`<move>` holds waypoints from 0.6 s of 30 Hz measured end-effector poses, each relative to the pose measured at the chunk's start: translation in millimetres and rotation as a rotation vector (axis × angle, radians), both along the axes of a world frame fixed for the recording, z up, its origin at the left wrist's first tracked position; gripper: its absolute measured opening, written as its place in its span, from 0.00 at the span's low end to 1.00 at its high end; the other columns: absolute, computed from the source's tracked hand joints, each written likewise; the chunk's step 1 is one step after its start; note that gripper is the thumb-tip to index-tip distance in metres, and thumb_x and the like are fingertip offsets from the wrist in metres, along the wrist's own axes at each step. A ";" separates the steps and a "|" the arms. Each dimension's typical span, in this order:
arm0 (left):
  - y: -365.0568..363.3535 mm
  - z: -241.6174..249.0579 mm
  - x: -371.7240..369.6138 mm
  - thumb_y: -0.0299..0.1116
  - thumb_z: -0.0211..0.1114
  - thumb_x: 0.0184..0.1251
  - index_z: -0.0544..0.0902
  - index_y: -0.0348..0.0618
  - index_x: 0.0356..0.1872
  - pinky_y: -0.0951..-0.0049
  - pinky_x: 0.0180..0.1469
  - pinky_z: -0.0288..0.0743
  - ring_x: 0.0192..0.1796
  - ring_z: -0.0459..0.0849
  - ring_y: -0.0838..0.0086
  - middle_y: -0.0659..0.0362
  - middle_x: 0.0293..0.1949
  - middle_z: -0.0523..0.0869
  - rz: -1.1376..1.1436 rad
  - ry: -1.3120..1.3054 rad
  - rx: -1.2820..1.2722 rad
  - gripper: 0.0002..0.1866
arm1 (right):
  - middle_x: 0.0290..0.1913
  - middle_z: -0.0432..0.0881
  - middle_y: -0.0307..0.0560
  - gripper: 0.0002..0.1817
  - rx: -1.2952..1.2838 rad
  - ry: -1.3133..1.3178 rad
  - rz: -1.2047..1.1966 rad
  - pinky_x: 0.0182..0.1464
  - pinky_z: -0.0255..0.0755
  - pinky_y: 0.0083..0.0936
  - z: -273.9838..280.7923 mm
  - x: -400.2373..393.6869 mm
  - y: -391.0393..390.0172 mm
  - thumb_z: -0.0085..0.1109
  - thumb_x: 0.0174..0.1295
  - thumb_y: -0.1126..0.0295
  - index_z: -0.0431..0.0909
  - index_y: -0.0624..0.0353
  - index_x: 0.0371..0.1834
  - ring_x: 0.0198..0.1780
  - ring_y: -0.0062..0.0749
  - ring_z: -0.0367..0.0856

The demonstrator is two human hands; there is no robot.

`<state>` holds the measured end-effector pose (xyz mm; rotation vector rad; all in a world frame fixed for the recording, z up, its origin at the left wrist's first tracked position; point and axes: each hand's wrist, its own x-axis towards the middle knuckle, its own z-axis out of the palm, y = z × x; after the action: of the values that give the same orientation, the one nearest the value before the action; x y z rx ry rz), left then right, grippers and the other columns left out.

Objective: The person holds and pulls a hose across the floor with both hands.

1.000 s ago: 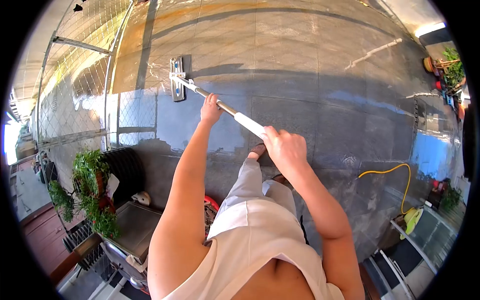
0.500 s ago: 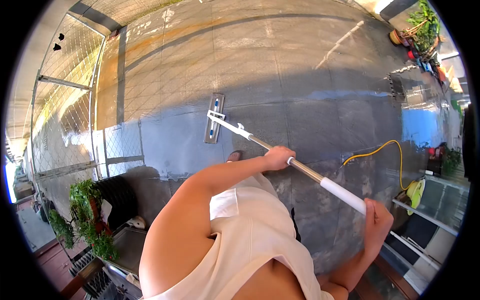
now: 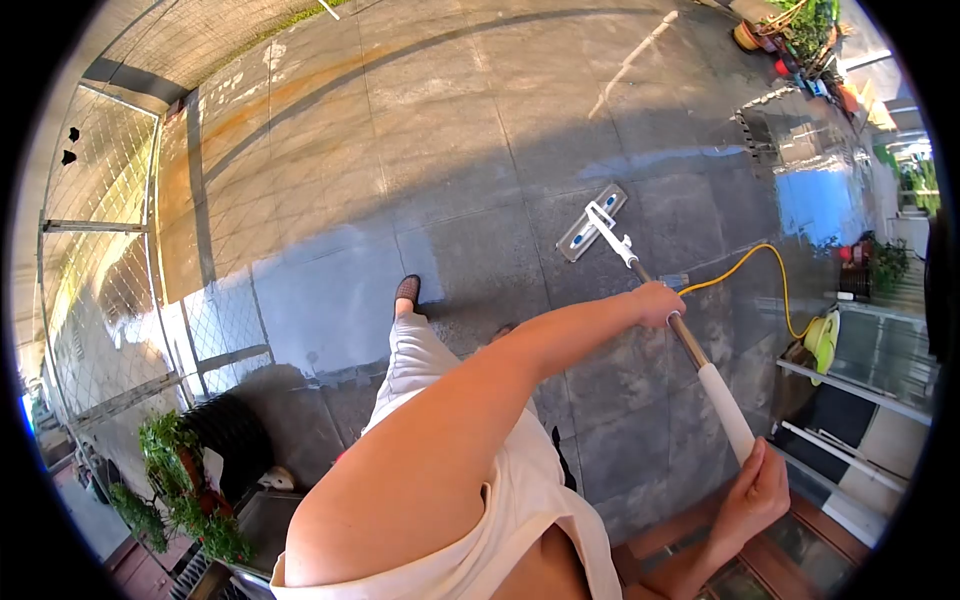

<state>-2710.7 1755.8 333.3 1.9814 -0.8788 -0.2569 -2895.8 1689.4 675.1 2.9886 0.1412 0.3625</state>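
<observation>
A flat mop [image 3: 688, 343] slants across the floor in front of me, with a metal pole and a white grip sleeve [image 3: 726, 412] at its near end. My left hand [image 3: 657, 303] reaches across my body and is wrapped round the middle of the pole. At the top of the white sleeve, my right hand [image 3: 758, 495] is closed round the end. The rectangular grey mop head [image 3: 592, 222] lies on the floor tiles, tilted diagonally, with blue clips on its top and a white joint to the pole.
Wet patches shine on the tiled floor [image 3: 330, 300]. A yellow hose [image 3: 783, 270] curls at the right, near a green reel [image 3: 822, 346]. Potted plants [image 3: 180, 470] stand at lower left, more [image 3: 805, 35] at upper right. A wire mesh fence [image 3: 105, 200] runs along the left.
The mop head has swept to the right and turned to a diagonal. My left hand moved right with the pole; my right hand dropped slightly. One foot now shows further forward on the left.
</observation>
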 end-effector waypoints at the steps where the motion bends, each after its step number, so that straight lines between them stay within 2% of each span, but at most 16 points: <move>1: 13.8 -4.2 12.7 0.38 0.68 0.52 0.84 0.52 0.34 0.57 0.45 0.76 0.42 0.85 0.58 0.57 0.35 0.86 0.001 0.000 0.004 0.08 | 0.25 0.77 0.52 0.08 0.003 -0.030 0.046 0.26 0.67 0.36 -7.2 12.4 16.2 0.56 0.67 0.72 0.80 0.65 0.34 0.24 0.45 0.76; 2: 26.6 -7.6 25.5 0.39 0.68 0.52 0.84 0.53 0.34 0.57 0.45 0.76 0.42 0.85 0.58 0.57 0.35 0.86 0.002 0.015 0.023 0.08 | 0.24 0.77 0.51 0.07 0.005 -0.062 0.094 0.23 0.65 0.35 -12.8 24.1 32.1 0.56 0.66 0.73 0.80 0.65 0.33 0.23 0.44 0.75; 5: 75.8 5.8 51.3 0.41 0.69 0.53 0.85 0.53 0.34 0.57 0.46 0.75 0.42 0.85 0.58 0.57 0.34 0.86 0.015 0.058 0.052 0.09 | 0.23 0.75 0.50 0.08 0.125 -0.088 0.042 0.24 0.64 0.32 -5.6 52.5 67.3 0.54 0.67 0.73 0.80 0.67 0.34 0.22 0.40 0.73; 10: 224.6 14.1 64.9 0.40 0.69 0.53 0.84 0.51 0.34 0.56 0.46 0.75 0.43 0.84 0.57 0.56 0.34 0.86 0.159 0.066 0.068 0.10 | 0.22 0.74 0.48 0.11 0.262 -0.018 0.134 0.26 0.61 0.26 6.7 104.0 152.2 0.49 0.69 0.75 0.79 0.69 0.33 0.21 0.31 0.69; 14: 379.5 19.6 54.2 0.39 0.69 0.54 0.84 0.50 0.38 0.55 0.48 0.75 0.45 0.84 0.56 0.53 0.36 0.86 0.303 0.225 0.232 0.11 | 0.22 0.76 0.48 0.09 0.375 0.087 0.262 0.26 0.62 0.25 -4.3 147.0 235.9 0.52 0.67 0.75 0.79 0.69 0.32 0.22 0.31 0.72; 18: 551.6 -20.6 12.1 0.38 0.70 0.53 0.83 0.51 0.44 0.58 0.51 0.75 0.49 0.82 0.57 0.53 0.40 0.86 0.537 0.347 0.433 0.16 | 0.25 0.80 0.53 0.07 0.510 0.261 0.432 0.28 0.67 0.29 -64.9 177.6 356.0 0.57 0.64 0.73 0.80 0.66 0.32 0.24 0.34 0.78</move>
<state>-2698.6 2307.4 312.6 2.3871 -0.0512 -0.4875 -2718.2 2045.4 610.1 3.4804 0.8489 0.0406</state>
